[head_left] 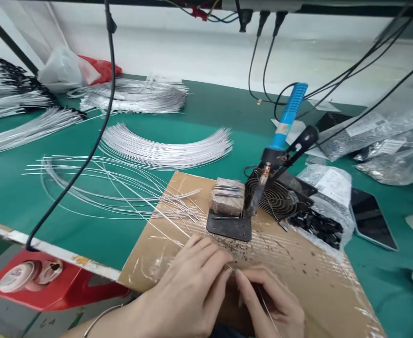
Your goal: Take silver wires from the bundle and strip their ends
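Note:
My left hand (pixel 195 281) is closed in a pinch, its thumb and fingertips meeting on a fine wire end too small to make out well. Close beside it, my right hand (pixel 273 300) pinches a thin white wire (pixel 268 312), whose length runs down through the curled fingers toward the lower edge. The fingertips of both hands nearly touch over the cardboard sheet (pixel 319 300). Loose white wires (pixel 121 202) lie to the left, several ends reaching onto the cardboard. A blue-handled soldering iron (pixel 291 115) leans in its stand, beyond the hands.
A brownish block (pixel 227 197) with metal pieces on top sits on the stand's black base (pixel 229 227). Behind are a black fan (pixel 271 195) and a bag of black parts (pixel 317 230). A wire bundle (pixel 171 152) lies further back. A black cable (pixel 109 94) hangs at left.

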A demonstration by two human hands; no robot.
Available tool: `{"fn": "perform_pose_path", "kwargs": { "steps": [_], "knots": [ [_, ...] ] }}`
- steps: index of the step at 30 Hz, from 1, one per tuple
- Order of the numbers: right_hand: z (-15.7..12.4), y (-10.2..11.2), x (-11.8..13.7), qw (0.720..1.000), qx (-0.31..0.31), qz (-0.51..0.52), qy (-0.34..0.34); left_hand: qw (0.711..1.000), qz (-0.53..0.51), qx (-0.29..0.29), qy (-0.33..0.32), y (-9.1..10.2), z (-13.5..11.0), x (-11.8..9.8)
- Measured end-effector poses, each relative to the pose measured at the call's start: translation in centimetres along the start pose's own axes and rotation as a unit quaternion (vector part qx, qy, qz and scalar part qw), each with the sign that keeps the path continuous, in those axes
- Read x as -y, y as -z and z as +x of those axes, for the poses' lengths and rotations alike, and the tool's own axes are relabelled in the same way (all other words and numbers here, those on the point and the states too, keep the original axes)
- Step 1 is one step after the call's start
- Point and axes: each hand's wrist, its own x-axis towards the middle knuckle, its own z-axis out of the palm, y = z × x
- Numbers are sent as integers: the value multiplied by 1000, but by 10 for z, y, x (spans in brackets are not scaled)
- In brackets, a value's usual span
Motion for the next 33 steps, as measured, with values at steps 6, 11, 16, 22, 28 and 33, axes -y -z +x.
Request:
{"fn": "perform_pose_path", "kwargs": {
  "steps": [6, 11, 16, 22, 28, 33],
  "knots": [
    [5, 0, 3, 999, -16, -15, -29, 998, -44, 22, 44, -6, 2, 9],
    [10, 1, 3, 999, 5, -12, -36, 988, -114, 62, 82, -3, 6, 19],
    [14, 8, 7, 998, 26, -8, -55, 961, -189, 105, 175, -4, 9, 28],
    [12, 20, -4, 997, -13, 42, -61, 940, -225, 121, 226, 0, 17, 26],
    [2, 20, -18, 983, -151, 84, -62, 919, -278, 97, 263, -5, 11, 35],
    [5, 18, -1, 988, -81, 62, -112, 913, -292, 92, 271, -9, 8, 39]
  ]
}}
